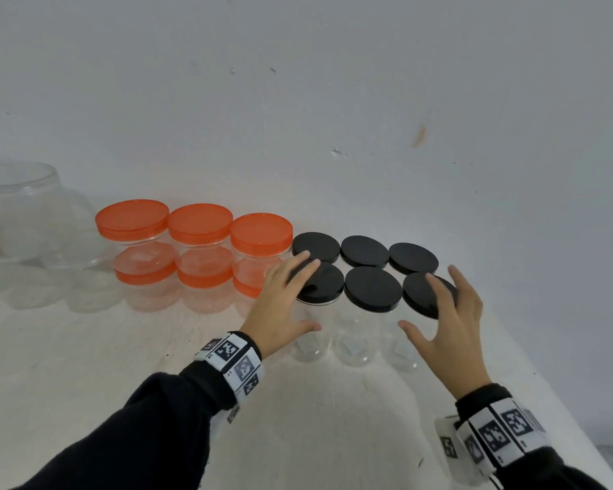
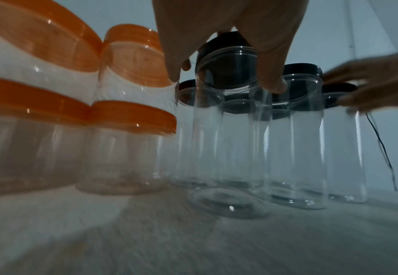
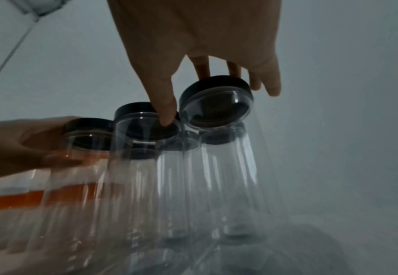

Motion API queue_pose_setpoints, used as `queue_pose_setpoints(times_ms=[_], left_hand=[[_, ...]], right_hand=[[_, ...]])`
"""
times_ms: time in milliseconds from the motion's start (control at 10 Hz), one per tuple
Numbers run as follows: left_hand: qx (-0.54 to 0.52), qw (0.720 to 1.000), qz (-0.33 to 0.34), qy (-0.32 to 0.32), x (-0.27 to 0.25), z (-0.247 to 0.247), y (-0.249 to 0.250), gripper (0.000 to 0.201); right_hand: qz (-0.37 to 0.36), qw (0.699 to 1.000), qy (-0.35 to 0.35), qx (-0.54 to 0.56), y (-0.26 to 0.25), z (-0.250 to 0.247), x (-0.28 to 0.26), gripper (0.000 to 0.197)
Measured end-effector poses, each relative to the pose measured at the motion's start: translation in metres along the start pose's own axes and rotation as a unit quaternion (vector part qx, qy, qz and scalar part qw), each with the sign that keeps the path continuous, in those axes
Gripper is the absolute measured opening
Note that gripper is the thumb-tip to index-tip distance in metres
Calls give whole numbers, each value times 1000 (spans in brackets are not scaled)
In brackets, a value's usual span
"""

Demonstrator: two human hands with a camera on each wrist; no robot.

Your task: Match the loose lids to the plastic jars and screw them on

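Both hands spread over the front row of black-lidded clear jars on the pale desk.

The left hand and right hand hover with each grip wide, fingers straight, clasping nothing, fingertips on the round black screw lids. The tall clear plastic jars look light, slippery and easily tipped (best held round the body): six black-lidded, six orange-lidded squat jars stacked behind left, one lidless clear jar farthest.

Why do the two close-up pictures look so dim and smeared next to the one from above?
Head view: evenly lit and sharp, black lids crisp, though the big clear jar at far left is soft. Left wrist view: dim, orange-lidded jars smeared and bulged by the wide lens. Right wrist view: darkest, clear jars streaked with blur, hand backlit.
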State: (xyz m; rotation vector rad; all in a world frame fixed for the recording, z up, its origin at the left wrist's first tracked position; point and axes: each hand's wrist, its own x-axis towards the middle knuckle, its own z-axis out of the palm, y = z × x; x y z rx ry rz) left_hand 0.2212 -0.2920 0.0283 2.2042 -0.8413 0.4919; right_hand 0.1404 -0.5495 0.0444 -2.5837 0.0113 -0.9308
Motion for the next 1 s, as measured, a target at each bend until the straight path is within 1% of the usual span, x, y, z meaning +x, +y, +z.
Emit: queue_pose_setpoints(times_ms=[100,200,300,600,900,1000], left_hand=[[-72,993,-89,26,-7,8,1,107],[-123,981,-142,49,-8,11,5,100],[-173,973,-149,42,-9,13,8,92],[-186,970,-148,46,-9,11,9,88],[-183,967,-175,23,-13,9,12,95],[-161,967,-196,18,-12,8,14,103]], right_hand=[[104,991,-50,62,6,-2,-5,74],[118,987,-46,100,12,-3,-6,66],[118,985,-38,118,15,-2,-7,65],[108,986,-32,123,17,1,-6,65],[100,987,-57,109,14,0,-6,64],[96,991,-35,82,14,-1,-5,69]])
